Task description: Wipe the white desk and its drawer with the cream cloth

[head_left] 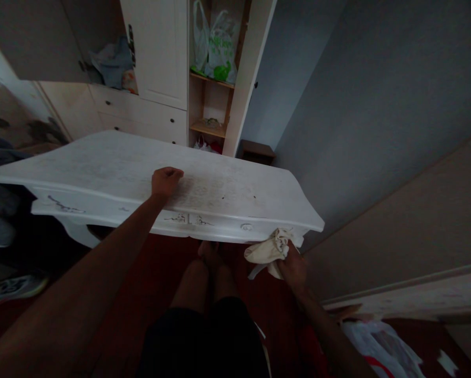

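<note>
A cream cloth (264, 251) hangs bunched up in my right hand (294, 265), at the front right corner of a white dresser table (235, 181). The cloth's upper folds touch the carved drawer front there, and its loose end droops below the edge. On the tabletop, left of the middle, rests my left hand (166, 181), its fingers curled closed with nothing visible in them. Greyish smudges cover much of the white top, with two small dark specks right of my left hand.
Behind the table stands a white wardrobe (162, 52) with open doors and plastic bags (221, 50) on a shelf. A grey wall (361, 105) runs close on the right. A shoe (14, 289) lies at left, and a plastic bag (380, 346) sits at lower right.
</note>
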`<state>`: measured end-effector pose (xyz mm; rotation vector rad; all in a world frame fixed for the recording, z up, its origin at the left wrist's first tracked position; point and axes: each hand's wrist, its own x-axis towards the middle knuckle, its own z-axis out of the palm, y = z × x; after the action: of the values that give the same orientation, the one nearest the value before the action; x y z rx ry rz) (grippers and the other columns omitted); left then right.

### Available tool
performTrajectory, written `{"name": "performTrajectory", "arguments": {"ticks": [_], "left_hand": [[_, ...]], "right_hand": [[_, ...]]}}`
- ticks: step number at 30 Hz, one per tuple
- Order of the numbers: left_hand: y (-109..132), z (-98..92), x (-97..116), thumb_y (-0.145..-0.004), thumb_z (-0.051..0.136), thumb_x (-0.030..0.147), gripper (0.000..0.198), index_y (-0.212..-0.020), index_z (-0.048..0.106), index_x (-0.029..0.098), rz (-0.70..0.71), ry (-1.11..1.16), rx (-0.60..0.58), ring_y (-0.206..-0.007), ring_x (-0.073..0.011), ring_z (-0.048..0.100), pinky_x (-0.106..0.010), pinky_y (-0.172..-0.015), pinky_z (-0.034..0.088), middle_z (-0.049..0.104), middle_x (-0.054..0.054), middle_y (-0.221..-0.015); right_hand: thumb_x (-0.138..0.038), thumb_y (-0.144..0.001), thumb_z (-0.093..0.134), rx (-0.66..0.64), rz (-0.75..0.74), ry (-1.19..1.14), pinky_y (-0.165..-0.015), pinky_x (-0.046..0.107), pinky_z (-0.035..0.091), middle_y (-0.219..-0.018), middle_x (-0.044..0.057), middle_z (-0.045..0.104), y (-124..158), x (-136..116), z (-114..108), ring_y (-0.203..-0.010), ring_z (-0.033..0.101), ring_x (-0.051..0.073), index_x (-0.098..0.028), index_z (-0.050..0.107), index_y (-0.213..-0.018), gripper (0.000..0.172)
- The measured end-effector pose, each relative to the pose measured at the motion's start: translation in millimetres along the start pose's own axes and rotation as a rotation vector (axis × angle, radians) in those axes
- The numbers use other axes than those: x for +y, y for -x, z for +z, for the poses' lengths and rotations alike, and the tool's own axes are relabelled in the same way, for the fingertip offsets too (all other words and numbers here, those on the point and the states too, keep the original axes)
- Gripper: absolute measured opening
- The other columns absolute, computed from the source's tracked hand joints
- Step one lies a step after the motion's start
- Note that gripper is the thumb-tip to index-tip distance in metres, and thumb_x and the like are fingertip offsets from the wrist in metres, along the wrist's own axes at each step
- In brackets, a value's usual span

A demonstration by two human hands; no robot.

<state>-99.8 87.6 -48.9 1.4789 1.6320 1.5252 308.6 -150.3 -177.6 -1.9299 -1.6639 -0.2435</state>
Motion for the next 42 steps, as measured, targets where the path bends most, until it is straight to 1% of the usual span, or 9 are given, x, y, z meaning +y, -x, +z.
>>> {"name": "performTrajectory", "arguments": {"ticks": [4,10,14,19,24,28,31,37,42], "left_hand": [[1,-0.8,2,-0.069,0.066,0.031,0.014,-0.07,0.072,0.019,0.007,-0.009,0.01,-0.076,-0.0201,0.065,-0.031,-0.077,0.05,0.071,-0.003,-0.071],[1,-0.5,2,-0.068,0.065,0.03,0.013,-0.066,0.071,0.018,0.021,0.016,0.007,-0.071,-0.0189,0.064,-0.029,-0.071,0.048,0.07,-0.002,-0.067],[1,-0.7,2,-0.068,0.065,0.03,0.014,-0.065,0.071,0.019,0.03,-0.004,0.006,-0.07,-0.0194,0.064,-0.029,-0.069,0.048,0.069,-0.002,-0.065],[2,-1.4,3,-0.069,0.064,0.032,0.016,-0.068,0.072,0.018,0.035,0.001,0.0,-0.073,-0.0193,0.065,-0.029,-0.071,0.049,0.07,-0.002,-0.067],[3,-1.3,3,-0.069,0.064,0.029,0.014,-0.067,0.072,0.018,0.039,0.015,-0.002,-0.072,-0.0197,0.065,-0.03,-0.069,0.049,0.068,-0.002,-0.065],[2,-1.2,1,-0.07,0.064,0.029,0.014,-0.069,0.072,0.018,0.034,0.025,-0.006,-0.073,-0.0196,0.065,-0.03,-0.072,0.049,0.07,-0.003,-0.069],[2,-0.9,0,-0.071,0.064,0.029,0.014,-0.071,0.073,0.018,0.031,0.026,-0.012,-0.076,-0.0195,0.066,-0.03,-0.075,0.049,0.071,-0.004,-0.072],[3,0.0,1,-0.072,0.063,0.03,0.017,-0.071,0.073,0.016,0.017,0.03,-0.015,-0.072,-0.0194,0.064,-0.031,-0.072,0.048,0.07,-0.004,-0.069],[3,-1.8,3,-0.073,0.061,0.031,0.02,-0.074,0.073,0.015,0.036,-0.01,-0.033,-0.077,-0.0199,0.066,-0.032,-0.077,0.049,0.072,-0.005,-0.073]], "right_hand": [[-0.02,-0.073,0.05,-0.032,0.042,-0.187,-0.097,0.043,0.053,-0.126,0.013,0.068,-3,-24,-8,-0.118,0.063,0.03,-0.016,0.056,-0.135,0.062],[-0.023,-0.076,0.056,0.004,0.056,-0.327,-0.106,0.045,0.046,-0.134,0.016,0.062,-20,-87,-5,-0.124,0.058,0.03,-0.014,0.052,-0.138,0.062],[-0.016,-0.072,0.056,-0.014,-0.108,-0.295,-0.108,0.05,0.041,-0.134,0.018,0.06,-29,-137,7,-0.127,0.052,0.034,-0.013,0.053,-0.135,0.063],[-0.01,-0.068,0.056,-0.15,-0.234,-0.219,-0.105,0.05,0.039,-0.135,0.02,0.058,-32,-199,20,-0.129,0.047,0.034,-0.013,0.052,-0.132,0.064],[-0.007,-0.064,0.056,-0.262,-0.383,-0.239,-0.109,0.047,0.033,-0.148,0.016,0.051,-30,-229,43,-0.137,0.042,0.029,-0.016,0.054,-0.129,0.065],[-0.009,-0.063,0.057,-0.328,-0.423,-0.26,-0.112,0.043,0.031,-0.152,0.014,0.048,-26,-228,60,-0.139,0.041,0.027,-0.016,0.054,-0.131,0.068],[-0.01,-0.066,0.056,-0.309,-0.386,-0.275,-0.111,0.041,0.033,-0.15,0.014,0.05,-21,-215,64,-0.138,0.043,0.026,-0.016,0.052,-0.134,0.068],[-0.011,-0.069,0.053,-0.143,-0.281,-0.238,-0.108,0.045,0.037,-0.144,0.017,0.055,-8,-158,62,-0.135,0.047,0.03,-0.013,0.053,-0.132,0.063],[-0.018,-0.074,0.056,-0.1,-0.223,-0.297,-0.107,0.049,0.041,-0.135,0.016,0.062,-6,-109,48,-0.129,0.053,0.032,-0.015,0.057,-0.13,0.055]]}}
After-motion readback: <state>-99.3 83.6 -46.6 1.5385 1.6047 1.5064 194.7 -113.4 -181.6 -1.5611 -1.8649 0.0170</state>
